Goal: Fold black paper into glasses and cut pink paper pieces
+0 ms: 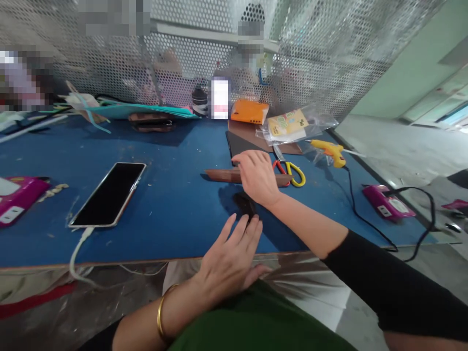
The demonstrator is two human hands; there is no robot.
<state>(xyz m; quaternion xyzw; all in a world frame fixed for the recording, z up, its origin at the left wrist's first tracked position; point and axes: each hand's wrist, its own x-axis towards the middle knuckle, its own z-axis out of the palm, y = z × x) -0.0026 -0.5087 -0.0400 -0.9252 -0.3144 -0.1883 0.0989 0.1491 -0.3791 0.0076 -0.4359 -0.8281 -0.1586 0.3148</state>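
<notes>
My right hand (259, 176) lies over the middle of a long, narrow brown strip (222, 175), its fingers bent around it and the fingertips partly hidden. Both ends of the strip stick out past the hand. Below it, my left hand (232, 251), with a gold bangle at the wrist, has its fingers stretched out flat. Its fingertips reach a small black piece (244, 204), whose kind I cannot make out. Just right of my right hand lie scissors (295, 174) with red and yellow handles, partly covered. A dark flat sheet (243, 146) lies behind that hand.
The blue table (175, 209) bears a phone (109, 195) on a white cable at left. A yellow glue gun (329, 152) and a magenta power socket (388, 201) with a black cord lie right. Behind are an orange pack (249, 111), a plastic bag (292, 126) and a perforated screen (190, 58).
</notes>
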